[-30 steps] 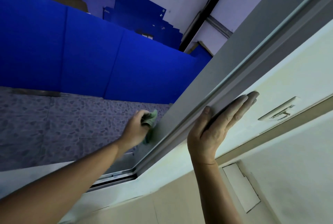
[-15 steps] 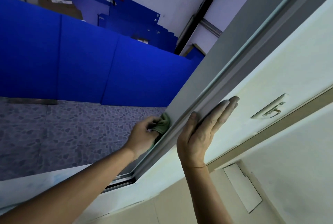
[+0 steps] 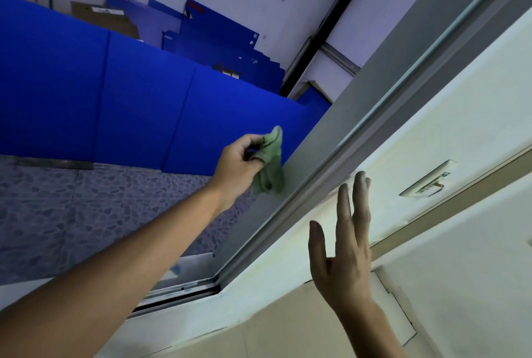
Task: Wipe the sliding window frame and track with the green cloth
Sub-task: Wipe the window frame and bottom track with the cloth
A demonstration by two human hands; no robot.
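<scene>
At frame [image 3: 322, 156] | left hand [image 3: 240, 163] grips cloth [image 3: 270, 164] | right hand [image 3: 345, 259] splayed

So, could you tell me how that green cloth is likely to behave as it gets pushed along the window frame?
Probably floppy: the green cloth hangs in soft folds below the left hand that pinches it. Likely light, since a few fingertips carry it. It should bunch up rather than slide flat against the grey window frame, so firm pressure may be needed.

My one head-worn view tilts sharply, close to the window frame [image 3: 359, 115] running from five to one o'clock, looking outward toward eleven o'clock.
</scene>
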